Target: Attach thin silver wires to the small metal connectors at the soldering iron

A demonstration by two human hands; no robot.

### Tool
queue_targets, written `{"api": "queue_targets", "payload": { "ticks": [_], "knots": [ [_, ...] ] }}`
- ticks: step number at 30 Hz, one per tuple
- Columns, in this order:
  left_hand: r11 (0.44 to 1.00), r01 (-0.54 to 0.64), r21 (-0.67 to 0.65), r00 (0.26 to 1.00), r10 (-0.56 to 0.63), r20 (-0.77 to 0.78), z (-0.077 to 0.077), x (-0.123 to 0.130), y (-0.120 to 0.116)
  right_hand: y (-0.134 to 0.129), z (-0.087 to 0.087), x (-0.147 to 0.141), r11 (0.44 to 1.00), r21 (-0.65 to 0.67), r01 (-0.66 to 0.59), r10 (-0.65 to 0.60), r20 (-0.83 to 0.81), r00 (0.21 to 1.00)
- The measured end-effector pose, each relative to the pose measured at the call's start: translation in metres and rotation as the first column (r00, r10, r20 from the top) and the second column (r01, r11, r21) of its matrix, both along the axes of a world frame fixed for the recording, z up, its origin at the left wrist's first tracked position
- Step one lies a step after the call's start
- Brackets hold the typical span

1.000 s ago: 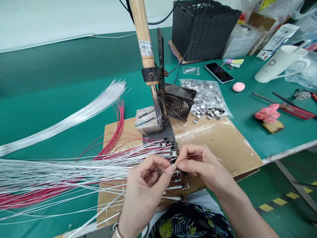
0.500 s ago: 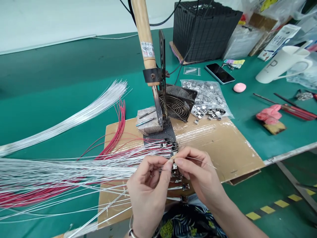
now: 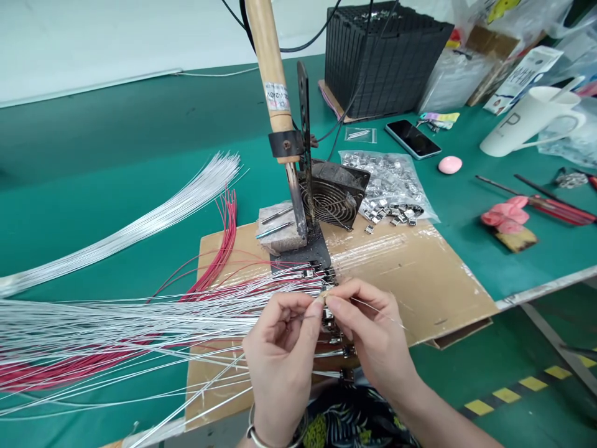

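Above the cardboard, my left hand (image 3: 282, 361) and my right hand (image 3: 373, 336) meet at their fingertips, both pinched closed. A thin, light wire (image 3: 392, 316) runs through the right hand's fingers, its free end sticking out to the right. What the left thumb and index finger pinch is tiny and mostly covered by the fingertips. Just behind and under the fingers sits a row of small metal connectors (image 3: 330, 317) on the ends of white wires (image 3: 140, 320). Red wires (image 3: 69, 367) lie among the white ones.
A soldering iron (image 3: 273, 68) stands tip down in its stand, by a small fan (image 3: 331, 199). A bag of metal connectors (image 3: 392, 180) lies behind the cardboard sheet (image 3: 401, 280). Farther off are a black crate (image 3: 382, 68), a phone (image 3: 413, 138) and a white mug (image 3: 517, 127).
Both hands stay pinched together at nearly the same spot, with only slight shifts of the fingers. The wire's free end has moved slightly down and left.
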State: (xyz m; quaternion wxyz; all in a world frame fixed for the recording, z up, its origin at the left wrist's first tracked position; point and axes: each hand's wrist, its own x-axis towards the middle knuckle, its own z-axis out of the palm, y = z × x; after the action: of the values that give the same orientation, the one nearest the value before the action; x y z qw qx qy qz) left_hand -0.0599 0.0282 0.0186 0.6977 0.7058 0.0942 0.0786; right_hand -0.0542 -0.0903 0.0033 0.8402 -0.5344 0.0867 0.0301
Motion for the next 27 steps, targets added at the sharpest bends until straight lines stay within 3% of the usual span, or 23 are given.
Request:
{"api": "queue_targets", "payload": {
  "ticks": [6,10,17,23,27],
  "knots": [
    [0.999,-0.037,-0.02,0.999,0.036,-0.031,-0.004,0.002,0.004,-0.012,0.003,0.0,0.946,-0.318,0.057,-0.006,0.158,0.987],
    [0.999,-0.04,-0.02,0.999,0.039,-0.025,-0.006,0.004,0.005,-0.015,0.004,-0.005,0.895,-0.437,0.094,0.04,0.287,0.957],
    [0.999,-0.032,-0.027,0.999,0.031,-0.024,-0.003,0.004,0.005,-0.012,0.006,-0.005,0.85,-0.507,0.141,0.06,0.361,0.931],
    [0.999,-0.053,0.002,0.998,0.053,-0.039,-0.003,0.005,0.004,-0.013,0.006,-0.005,0.861,-0.493,0.123,0.066,0.349,0.935],
    [0.998,-0.051,0.042,0.995,0.054,-0.083,-0.009,-0.002,0.017,-0.01,0.002,-0.005,0.87,-0.48,0.114,0.034,0.289,0.957]
  ]
}}
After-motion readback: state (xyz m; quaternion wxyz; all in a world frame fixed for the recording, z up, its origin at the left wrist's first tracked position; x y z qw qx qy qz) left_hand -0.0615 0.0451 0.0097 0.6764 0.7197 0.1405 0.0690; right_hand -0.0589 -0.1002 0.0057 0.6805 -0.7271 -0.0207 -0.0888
